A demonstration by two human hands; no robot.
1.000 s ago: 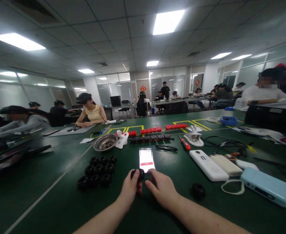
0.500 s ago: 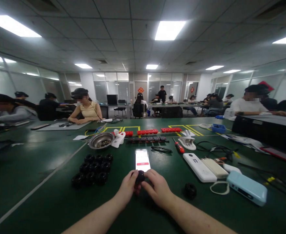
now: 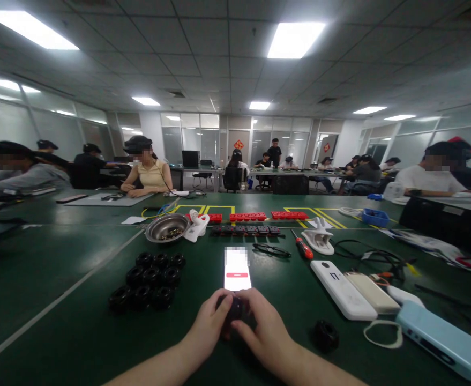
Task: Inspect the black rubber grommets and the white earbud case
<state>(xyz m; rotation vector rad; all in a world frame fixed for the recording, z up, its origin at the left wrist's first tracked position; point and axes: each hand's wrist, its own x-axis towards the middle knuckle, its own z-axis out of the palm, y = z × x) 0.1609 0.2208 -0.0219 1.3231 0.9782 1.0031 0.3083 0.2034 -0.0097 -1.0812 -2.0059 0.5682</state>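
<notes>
Close in front of me, my left hand (image 3: 209,324) and my right hand (image 3: 264,321) are both closed around a small dark rounded part (image 3: 235,309). Fingers cover much of it; it resembles the black ring-shaped parts on the table. Just beyond my fingertips lies a phone (image 3: 237,265) with a lit white screen and a red bar. To the left, several black ring-shaped parts (image 3: 150,275) stand grouped in rows. A single black ring (image 3: 326,335) rests to the right of my right forearm.
A metal bowl (image 3: 166,229) of small pieces stands beyond the rings. Red trays (image 3: 248,216), a dark strip of parts (image 3: 246,230), glasses (image 3: 271,250) and a screwdriver (image 3: 304,248) lie further back. At right are a white power bank (image 3: 343,290) and a light-blue device (image 3: 440,338). Co-workers sit around.
My view has shifted slightly, so nearby table things spread outward. Both hands stay on the dark part, now lower in view, with my fingers covering more of it.
</notes>
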